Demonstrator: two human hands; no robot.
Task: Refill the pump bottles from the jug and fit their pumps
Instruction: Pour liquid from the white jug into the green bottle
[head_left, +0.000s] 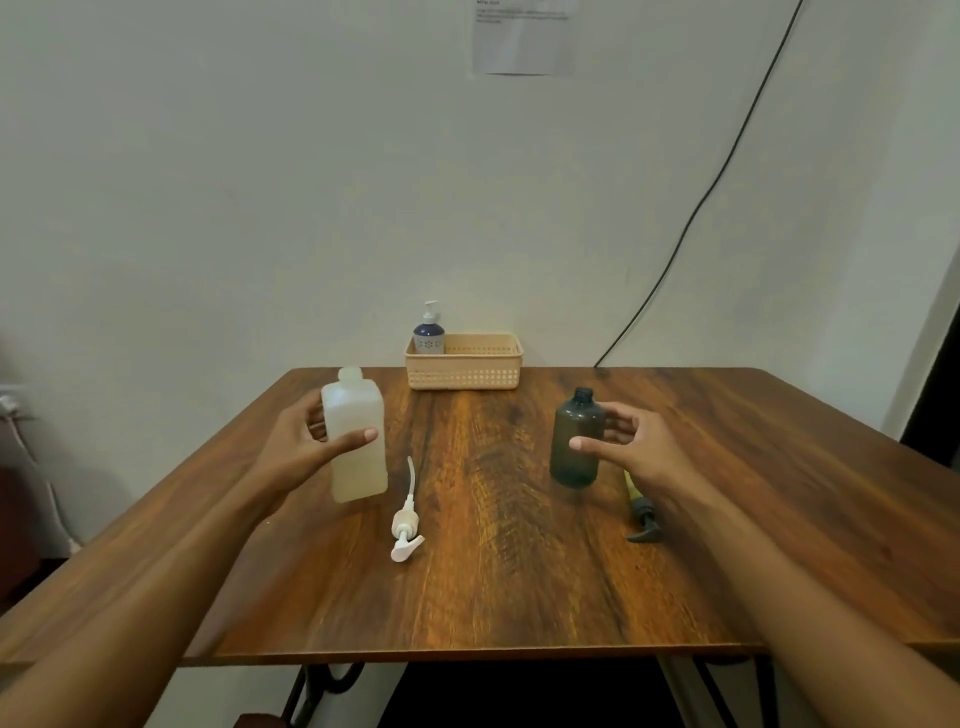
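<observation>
A wooden table (519, 571) stands against a pale wall (260, 182). A sheet of paper (524, 36) is fixed high on the wall, and a black cable (717, 182) runs down it to the table's far right edge.

A tan basket (467, 371) sits at the middle of the far edge. A blue pump bottle (429, 335), pump fitted, stands upright in its left end.

The left hand (298, 447) grips a white bottle (358, 415) at left of centre. The thumb (358, 439) lies across the front and the fingers wrap behind. The bottle has no cap, leans slightly, and holds pale liquid. Whether its base touches the table cannot be told. A white pump (406, 525) lies flat just beside it on the right, tube toward the wall.

A dark bottle (574, 467) stands upright at right of centre, neck open. The right hand (639, 447) cups it from the right. The thumb (584, 445) is against the front and the fingers are spread at the right side. Whether this hand is clamped on it cannot be told. A dark pump (643, 514) lies flat near the bottle, partly under the right wrist.
</observation>
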